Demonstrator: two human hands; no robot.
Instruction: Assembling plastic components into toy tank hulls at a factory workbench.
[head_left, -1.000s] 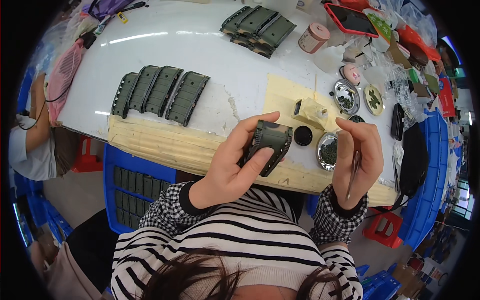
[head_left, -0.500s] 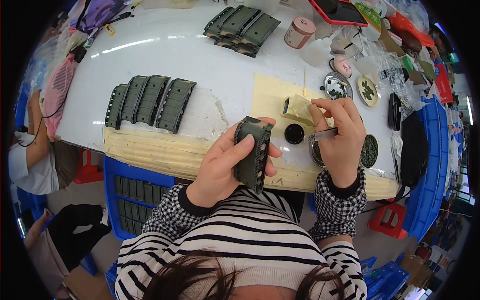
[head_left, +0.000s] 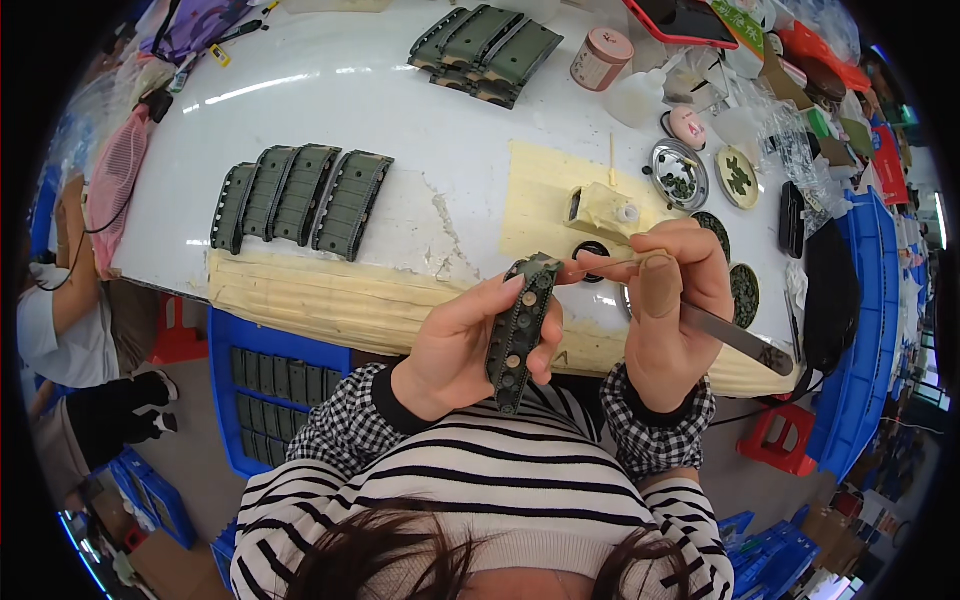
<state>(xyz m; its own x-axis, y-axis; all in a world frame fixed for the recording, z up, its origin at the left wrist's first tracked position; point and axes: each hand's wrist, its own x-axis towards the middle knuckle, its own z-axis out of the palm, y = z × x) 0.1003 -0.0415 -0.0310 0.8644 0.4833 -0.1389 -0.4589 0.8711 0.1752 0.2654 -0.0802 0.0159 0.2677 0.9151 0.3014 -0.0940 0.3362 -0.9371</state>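
My left hand (head_left: pixel 445 345) grips a dark green model tank hull (head_left: pixel 520 335), turned so its side with road wheels and track faces up. In my right hand (head_left: pixel 668 310), a thin stick (head_left: pixel 612 264) is pinched, its tip close to the hull's far end; I cannot tell whether they touch. Metal tweezers (head_left: pixel 735 340) are tucked in the same hand, their broad end sticking out to the right. Just beyond the hands sits a block wrapped in yellow tape (head_left: pixel 598 213), with a whitish round mouth on top. A black round cap (head_left: pixel 590 262) lies beside it, partly behind my fingers.
Several similar green hulls (head_left: pixel 290 195) stand in a row at left, with more stacked (head_left: pixel 487 50) at the back. Dishes of small green parts (head_left: pixel 680 175) are on the right, near a pink tin (head_left: pixel 602 58). A blue crate (head_left: pixel 225 400) below the table holds more hulls.
My left hand has rolled the hull so its wheeled side shows. My right hand has moved from the taped block toward the hull with the thin stick, and the tweezers have swung back.
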